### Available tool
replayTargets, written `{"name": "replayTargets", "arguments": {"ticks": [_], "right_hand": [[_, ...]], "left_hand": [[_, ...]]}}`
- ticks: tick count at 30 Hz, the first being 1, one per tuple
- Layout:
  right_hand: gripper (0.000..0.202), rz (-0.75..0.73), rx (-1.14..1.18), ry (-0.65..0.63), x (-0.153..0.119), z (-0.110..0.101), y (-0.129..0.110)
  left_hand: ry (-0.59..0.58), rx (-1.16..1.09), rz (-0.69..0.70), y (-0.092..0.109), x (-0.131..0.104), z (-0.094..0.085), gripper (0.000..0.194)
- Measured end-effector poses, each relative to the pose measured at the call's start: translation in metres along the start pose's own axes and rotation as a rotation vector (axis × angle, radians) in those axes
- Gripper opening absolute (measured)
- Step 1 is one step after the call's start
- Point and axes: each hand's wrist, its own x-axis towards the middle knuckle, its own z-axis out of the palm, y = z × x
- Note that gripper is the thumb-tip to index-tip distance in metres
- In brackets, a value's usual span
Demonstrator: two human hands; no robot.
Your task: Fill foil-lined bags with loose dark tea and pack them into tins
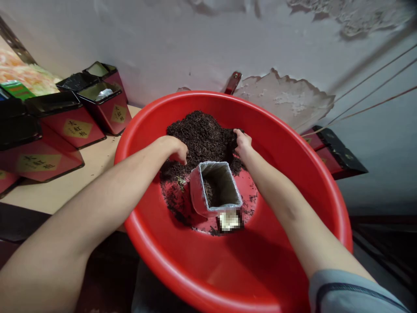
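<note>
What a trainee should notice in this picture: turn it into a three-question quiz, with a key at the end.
1. The left hand and the right hand are both at the heap of dark tea leaves. Which is nearer the yellow-labelled tins at the picture's left?
2. What stands inside the red tub?
A) a glass jar
B) a lined square tin
C) a metal bucket
3. True or false: the lined square tin is filled to its rim.

Key
1. The left hand.
2. B.
3. False; the contents lie well below the rim.
</note>
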Motion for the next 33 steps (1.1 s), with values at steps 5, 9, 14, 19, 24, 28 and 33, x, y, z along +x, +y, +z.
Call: {"name": "replayTargets", "arguments": {"ticks": [5, 9, 14, 19, 24, 28, 33], "right_hand": [[0.018, -0.007, -0.004, -0.085, -0.027, 0.003, -0.03], [0.021, -0.063, 0.018, -0.189, -0.051, 0.0, -0.052], [0.021, -0.161, 0.013, -0.385, -0.091, -0.024, -0.067], [0.039, -0.213, -0.007, -0.581, -0.155, -0.058, -0.058], [0.052, -0.271, 0.072, -0.605, -0.202, -0.066, -0.029], [0.055, -0.398, 0.03, -0.595, -0.206, -0.063, -0.015], [0.051, -0.453, 0.001, -0.637, -0.2, -0.066, -0.01]], "left_hand": [[-0.135, -0.021, -0.075, 0.001, -0.007, -0.003, 0.071], [-0.133, -0.033, -0.081, 0.006, -0.019, -0.003, 0.066], [-0.148, -0.044, -0.105, 0.017, -0.03, -0.005, 0.069], [-0.17, -0.066, -0.119, 0.022, -0.025, -0.004, 0.073], [-0.2, -0.067, -0.098, 0.02, -0.017, 0.0, 0.081], [-0.187, -0.065, -0.091, 0.021, -0.018, 0.001, 0.08], [-0.18, -0.06, -0.073, 0.026, -0.023, 0.0, 0.078]]}}
